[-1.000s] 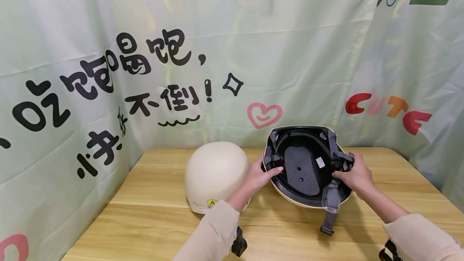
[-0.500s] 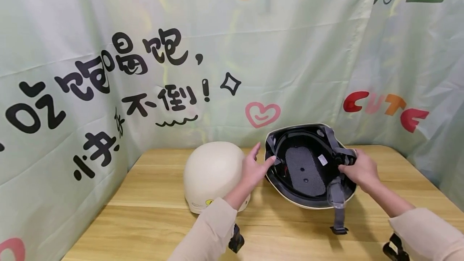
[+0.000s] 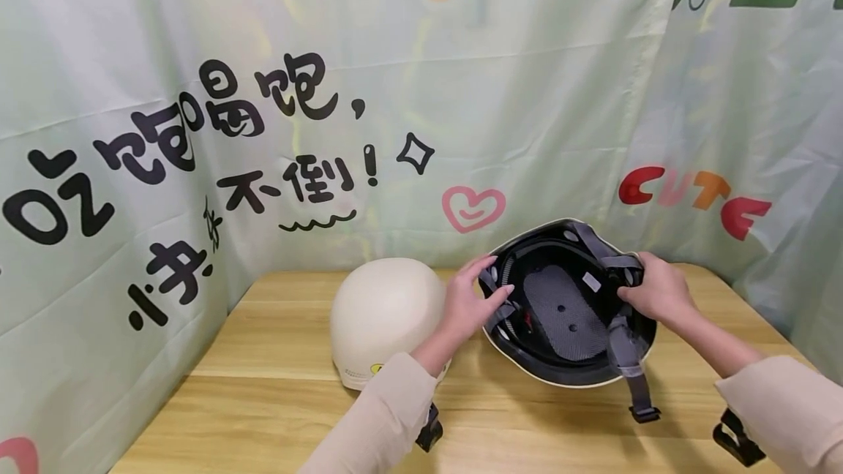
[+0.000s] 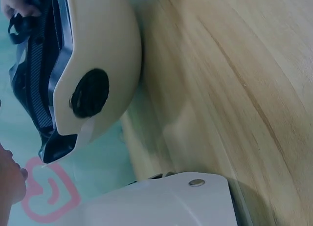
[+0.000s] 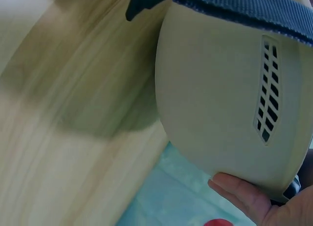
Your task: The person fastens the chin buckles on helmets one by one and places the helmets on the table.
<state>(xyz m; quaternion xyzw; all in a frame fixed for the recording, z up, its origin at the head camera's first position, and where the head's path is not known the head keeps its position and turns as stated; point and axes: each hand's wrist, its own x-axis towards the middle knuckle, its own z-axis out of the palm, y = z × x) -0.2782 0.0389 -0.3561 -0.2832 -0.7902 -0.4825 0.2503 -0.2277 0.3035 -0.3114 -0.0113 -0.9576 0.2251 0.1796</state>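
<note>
A cream helmet (image 3: 566,313) lies upturned on the table, its black padded inside facing me and tilted. My right hand (image 3: 661,287) grips its right rim, thumb inside; in the right wrist view the fingers (image 5: 244,192) lie along the outer shell. At the left rim, my left hand (image 3: 467,306) has its fingers extended and thumb spread, fingertips right at the edge. A grey chin strap (image 3: 626,350) with a black buckle hangs over the front rim. Left of it, a second cream helmet (image 3: 388,313) stands dome up, partly behind my left forearm.
The wooden table (image 3: 263,386) runs back to a pale green printed curtain (image 3: 553,108). Black wrist straps (image 3: 737,437) hang under both sleeves. Between the two helmets there is a narrow gap, with my left hand over it.
The upturned helmet has turned clockwise and shifted slightly right, its strap swinging right with it. My left hand came off the left rim and is back at it, higher up. My right hand keeps its grip.
</note>
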